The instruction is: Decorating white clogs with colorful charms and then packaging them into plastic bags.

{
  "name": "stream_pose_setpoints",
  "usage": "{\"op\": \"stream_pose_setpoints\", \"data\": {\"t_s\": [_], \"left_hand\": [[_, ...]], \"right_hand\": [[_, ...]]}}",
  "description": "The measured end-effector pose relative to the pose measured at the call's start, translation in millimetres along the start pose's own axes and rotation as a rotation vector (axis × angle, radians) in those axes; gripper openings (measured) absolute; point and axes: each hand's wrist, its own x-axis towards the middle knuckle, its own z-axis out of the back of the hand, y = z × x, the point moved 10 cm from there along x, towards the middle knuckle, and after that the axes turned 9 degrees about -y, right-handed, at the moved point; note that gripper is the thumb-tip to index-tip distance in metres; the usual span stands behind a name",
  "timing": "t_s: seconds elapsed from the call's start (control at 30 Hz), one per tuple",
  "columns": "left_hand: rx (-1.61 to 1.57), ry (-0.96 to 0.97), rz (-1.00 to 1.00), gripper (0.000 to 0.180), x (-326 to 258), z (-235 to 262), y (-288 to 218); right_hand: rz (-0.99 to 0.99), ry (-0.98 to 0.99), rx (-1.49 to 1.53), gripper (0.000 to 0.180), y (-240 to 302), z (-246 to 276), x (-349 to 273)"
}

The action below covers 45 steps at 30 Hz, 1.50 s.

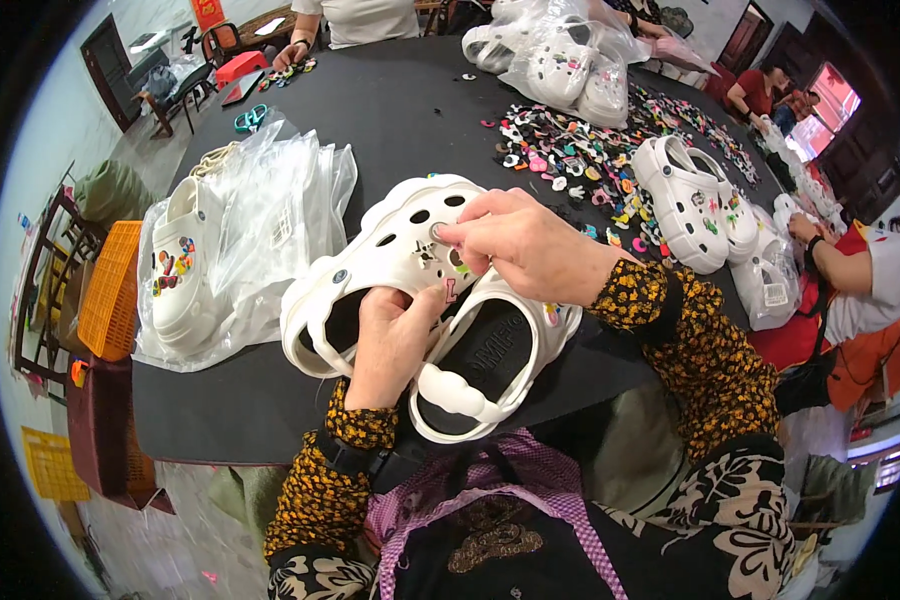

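A white clog with round holes and a few small charms on its upper is in front of me. My left hand grips it, fingers reaching into the foot opening and thumb on the outside. My right hand is closed in a pinch against the clog's upper, beside a hole. What its fingertips hold is too small and covered to name. Partly under my hands, a second white clog lies with its black insole and heel strap toward me.
Left on the black table, a decorated white clog lies in a clear plastic bag. Loose colourful charms spread across the far right. More clogs stand right and in a far bag. Other people work around the table.
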Motion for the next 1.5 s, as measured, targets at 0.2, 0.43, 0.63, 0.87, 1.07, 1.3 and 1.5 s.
{"op": "stream_pose_setpoints", "data": {"t_s": [0.2,0.43,0.63,0.87,1.07,1.3,1.5], "left_hand": [[0.006,0.012,0.022,0.020,-1,0,2],[0.007,0.013,0.000,0.024,-5,3,8],[0.088,0.011,-0.031,0.018,-2,4,7],[0.167,-0.017,-0.067,0.018,6,7,1],[0.245,0.012,-0.085,0.023,4,-16,-10],[0.331,0.007,-0.106,0.024,-7,3,-16],[0.492,0.154,-0.157,0.024,-13,-8,-30]], "right_hand": [[0.029,0.067,-0.001,0.043,1,-11,-5],[0.052,0.120,0.012,0.044,-5,-20,-8],[0.006,0.145,0.034,0.017,-11,-23,-2],[0.026,0.026,0.048,0.016,-13,-17,2],[-0.019,0.003,-0.104,0.021,-9,11,-9],[-0.069,0.025,-0.168,0.013,18,-1,-19],[-0.128,0.164,-0.160,0.016,17,0,-26]]}}
